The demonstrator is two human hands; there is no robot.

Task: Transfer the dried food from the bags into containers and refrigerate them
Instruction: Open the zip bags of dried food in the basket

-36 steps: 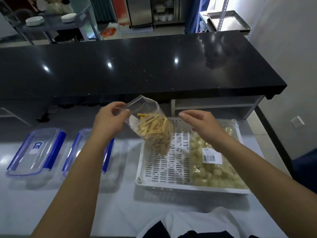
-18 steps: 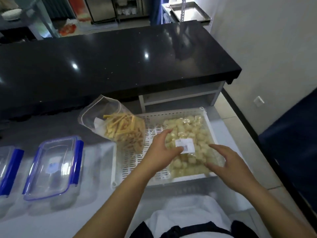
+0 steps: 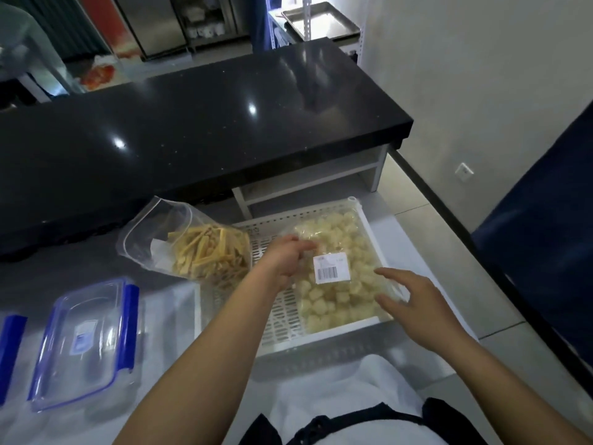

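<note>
Cube bag (image 3: 337, 271) lies in tray (image 3: 324, 338); strip bag (image 3: 205, 255) seemingly overlaps its left edge.

Glossy clear plastic film on both bags: strips bag (image 3: 189, 248) crinkled, chunk bag (image 3: 340, 271) carrying a matt white paper barcode label (image 3: 331, 267). White perforated plastic tray (image 3: 282, 319), matt; clear plastic container (image 3: 86, 342) with blue plastic clips, smooth and shiny. Polished black speckled stone-look counter (image 3: 205, 123), highly reflective; dull metal tray (image 3: 322, 20) at back.

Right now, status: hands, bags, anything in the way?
Left hand grips cube bag in basket. Right hand open at its edge. Strip bag open, leaning on basket. Nothing blocking.
</note>
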